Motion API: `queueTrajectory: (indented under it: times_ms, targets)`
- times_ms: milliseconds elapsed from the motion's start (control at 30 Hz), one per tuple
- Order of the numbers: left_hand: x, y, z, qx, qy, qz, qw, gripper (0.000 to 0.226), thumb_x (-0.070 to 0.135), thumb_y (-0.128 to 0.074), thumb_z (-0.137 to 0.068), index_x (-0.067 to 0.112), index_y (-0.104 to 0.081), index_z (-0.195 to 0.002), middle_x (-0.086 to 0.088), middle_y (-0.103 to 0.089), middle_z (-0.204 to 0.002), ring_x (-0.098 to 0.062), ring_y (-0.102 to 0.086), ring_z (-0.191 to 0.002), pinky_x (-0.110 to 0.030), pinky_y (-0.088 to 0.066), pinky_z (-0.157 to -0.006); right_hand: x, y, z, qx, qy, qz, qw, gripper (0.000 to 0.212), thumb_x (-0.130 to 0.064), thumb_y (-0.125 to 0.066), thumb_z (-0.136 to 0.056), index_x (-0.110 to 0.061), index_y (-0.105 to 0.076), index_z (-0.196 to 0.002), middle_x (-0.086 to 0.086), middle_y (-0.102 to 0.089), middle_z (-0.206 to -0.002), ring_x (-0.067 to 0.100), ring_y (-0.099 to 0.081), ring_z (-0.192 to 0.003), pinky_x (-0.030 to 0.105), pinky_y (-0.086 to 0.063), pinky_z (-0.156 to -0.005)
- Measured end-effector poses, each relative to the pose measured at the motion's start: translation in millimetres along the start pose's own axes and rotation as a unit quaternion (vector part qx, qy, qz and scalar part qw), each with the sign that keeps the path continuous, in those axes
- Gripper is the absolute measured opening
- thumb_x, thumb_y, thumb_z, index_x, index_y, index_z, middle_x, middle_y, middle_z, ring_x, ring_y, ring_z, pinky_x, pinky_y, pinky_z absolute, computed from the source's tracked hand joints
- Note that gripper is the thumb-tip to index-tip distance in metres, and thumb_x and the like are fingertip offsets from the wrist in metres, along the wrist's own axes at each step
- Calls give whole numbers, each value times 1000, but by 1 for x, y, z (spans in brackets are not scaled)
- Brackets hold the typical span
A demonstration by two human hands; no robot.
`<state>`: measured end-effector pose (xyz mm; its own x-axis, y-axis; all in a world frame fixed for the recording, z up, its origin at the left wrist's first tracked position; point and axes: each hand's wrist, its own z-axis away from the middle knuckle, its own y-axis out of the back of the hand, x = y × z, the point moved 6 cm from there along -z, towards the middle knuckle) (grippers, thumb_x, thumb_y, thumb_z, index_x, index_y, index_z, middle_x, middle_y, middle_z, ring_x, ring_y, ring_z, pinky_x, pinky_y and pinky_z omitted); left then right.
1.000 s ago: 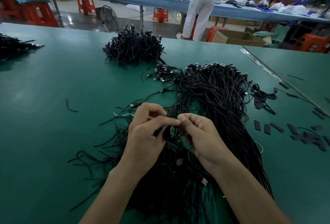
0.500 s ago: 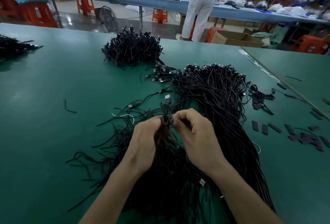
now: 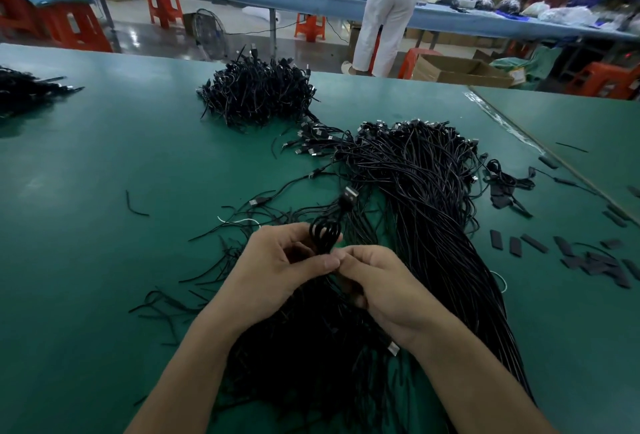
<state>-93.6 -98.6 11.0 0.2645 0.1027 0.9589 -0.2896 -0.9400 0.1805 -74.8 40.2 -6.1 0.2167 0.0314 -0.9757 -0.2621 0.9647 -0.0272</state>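
Green worktable (image 3: 104,163): nearest, left hand (image 3: 277,267) and right hand (image 3: 381,290) meet, both pinching coiled black cable (image 3: 325,232) above loose cable heap (image 3: 422,184); beyond, bundled pile (image 3: 256,94); farthest, open cardboard box (image 3: 460,70), contents indiscernible.

The left hand (image 3: 277,269) and right hand (image 3: 384,290) meet, both curled, apparently pinching.

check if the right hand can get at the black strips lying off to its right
Probably yes, once freed: the right hand pinches the coiled cable with the left hand. The black strips lie loose on the table, with only the low cable bundle between.
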Motion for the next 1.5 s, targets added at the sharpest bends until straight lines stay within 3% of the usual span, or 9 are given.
queueTrajectory:
  times_ms: [133,300,367,600,767,1033,1200,1300,1500]
  targets:
    - [-8,23,-2,87,25,-80,993,18,28,-84,-78,33,-74,-93,6,-76,-85,-12,-73,-79,-32,-59,-79,-6,28,-8,75,-1,179,981,24,-35,-58,-99,-22,-67,-80,-10,-59,-63,5,-52,-58,17,-42,-52]
    - [-24,86,-11,312,107,-176,927,30,37,-85,-75,36,-61,-94,10,-71,-68,-1,-68,-65,-25,-55,-68,-13,67,-21,203,-10,604,771,29,-39,-51,-101,-16,-54,-119,1,-56,-112,19,-56,-99,31,-50,-78]
    - [-29,104,-15,350,122,-237,898,30,35,-83,-79,28,-61,-99,16,-63,-64,3,-59,-62,-18,-42,-62,-3,66,-28,184,-34,642,743,30,-37,-51,-102,-14,-54,-120,6,-56,-117,22,-57,-102,35,-52,-83]
    - [-51,105,-25,290,232,-410,833,52,42,-70,-89,17,-54,-132,-15,-53,-132,-35,-48,-119,-45,-46,-91,5,76,-35,217,-40,560,799,17,-26,-56,-101,-15,-61,-113,1,-63,-100,16,-59,-78,30,-52,-66]
    - [-19,48,-40,209,67,-349,911,23,16,-68,-92,16,-67,-115,0,-61,-114,-19,-57,-110,-26,-42,-95,-3,82,-33,230,-16,489,841,7,-27,-60,-99,-22,-62,-102,-5,-64,-92,11,-60,-79,28,-50,-69]
    - [-16,-34,-62,20,-33,-290,956,54,12,-62,-94,24,-44,-144,3,-49,-144,-8,-45,-126,-29,-33,-112,-77,12,-6,66,218,328,917,11,-17,-58,-98,-24,-67,-97,-15,-67,-90,-7,-61,-87,11,-45,-80]
    - [-16,-29,-60,202,-25,-50,978,13,17,-54,-101,25,-59,-110,17,-57,-98,8,-59,-82,-23,-46,-80,-94,-26,28,-84,277,222,931,13,-28,-65,-90,-22,-65,-78,-12,-62,-74,5,-59,-71,21,-47,-69]
    - [-18,0,-60,342,8,25,939,36,49,-33,-105,30,-61,-95,8,-60,-94,-12,-59,-86,-37,-50,-84,-97,1,29,22,305,193,932,38,-36,-69,-87,-21,-49,-58,-13,-43,-52,2,-38,-47,19,-35,-48]
    - [0,60,-39,550,-85,119,822,40,37,-28,-108,22,-41,-73,3,-55,-74,-19,-52,-67,-30,-51,-77,-53,84,1,267,107,408,867,49,-43,-58,-96,-12,-41,-63,-5,-41,-55,11,-35,-48,25,-34,-49]
